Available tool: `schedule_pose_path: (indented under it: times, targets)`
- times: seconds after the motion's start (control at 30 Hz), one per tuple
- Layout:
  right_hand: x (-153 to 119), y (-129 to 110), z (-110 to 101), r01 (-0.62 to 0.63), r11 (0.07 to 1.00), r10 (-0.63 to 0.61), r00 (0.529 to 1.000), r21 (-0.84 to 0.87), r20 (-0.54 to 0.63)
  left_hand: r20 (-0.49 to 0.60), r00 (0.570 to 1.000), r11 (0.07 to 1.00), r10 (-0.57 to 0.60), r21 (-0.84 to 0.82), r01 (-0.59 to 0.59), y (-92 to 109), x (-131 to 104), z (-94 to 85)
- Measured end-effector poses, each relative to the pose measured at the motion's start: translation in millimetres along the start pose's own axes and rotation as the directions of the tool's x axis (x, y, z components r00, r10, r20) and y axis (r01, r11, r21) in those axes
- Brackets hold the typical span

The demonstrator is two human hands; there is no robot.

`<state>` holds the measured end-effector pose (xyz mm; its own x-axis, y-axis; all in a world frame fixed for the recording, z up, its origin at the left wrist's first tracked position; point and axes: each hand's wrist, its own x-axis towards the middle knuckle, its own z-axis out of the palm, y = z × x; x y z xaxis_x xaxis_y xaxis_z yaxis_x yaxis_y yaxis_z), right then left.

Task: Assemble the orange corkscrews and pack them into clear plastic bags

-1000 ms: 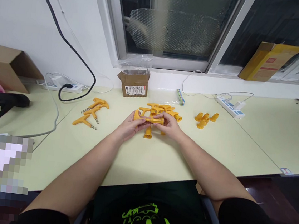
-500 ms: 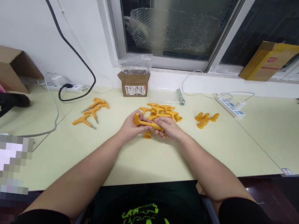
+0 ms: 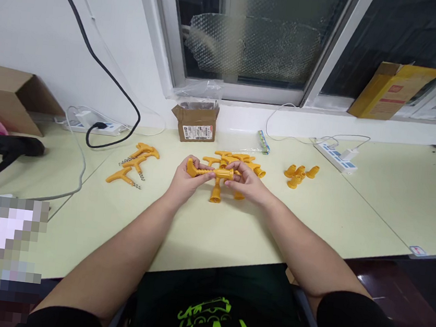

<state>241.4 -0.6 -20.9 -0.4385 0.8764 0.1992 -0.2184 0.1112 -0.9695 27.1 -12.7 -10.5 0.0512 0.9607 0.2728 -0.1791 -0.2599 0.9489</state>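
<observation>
A yellow corkscrew (image 3: pixel 200 171) with a curved handle and a cylindrical sleeve lies level between my hands. My left hand (image 3: pixel 185 179) is closed round its handle end. On the sleeve's right end, my right hand (image 3: pixel 247 183) has its thumb and fingers pressed. Beneath and behind my hands is a pile of yellow corkscrews (image 3: pixel 215 192), partly hidden by them. To the left, several yellow T-handles (image 3: pixel 121 175) show bare metal spirals. Several loose yellow sleeves (image 3: pixel 294 181) stand or lie to the right of my hands.
A small cardboard box (image 3: pixel 194 124) is at the back beside a clear plastic bag (image 3: pixel 240 141). Power strips (image 3: pixel 334 157) (image 3: pixel 107 129) with cables lie near the wall. A black stand (image 3: pixel 7 147) and a large carton (image 3: pixel 3 92) are at the left.
Both hands have shifted slightly, the left one leftward and up with the handle. More of the sleeve shows between them, and my right fingers have moved to its end.
</observation>
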Motion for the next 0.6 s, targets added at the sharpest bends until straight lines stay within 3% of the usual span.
schedule_pose_path:
  times: [0.17,0.3,0.47,0.6]
  targets:
    - [4,3,0,-0.025,0.999,0.022,0.996,-0.037,-0.087,0.015,1.0,1.0,-0.021,-0.018,0.021,-2,1,-1.9]
    - [5,0,2,-0.179,0.983,0.181,0.982,0.037,-0.06,0.043,0.999,1.0,-0.005,0.027,0.004,1,-3,-1.3]
    - [3,-6,-1,-0.391,0.92,0.391,0.92,0.019,-0.024,0.079,0.997,0.999,-0.005,0.044,0.001,6,-8,3.4]
    - [0,-10,-3,-0.364,0.931,0.363,0.931,0.035,0.036,0.047,0.998,0.999,-0.032,0.03,0.03,8,-7,4.6]
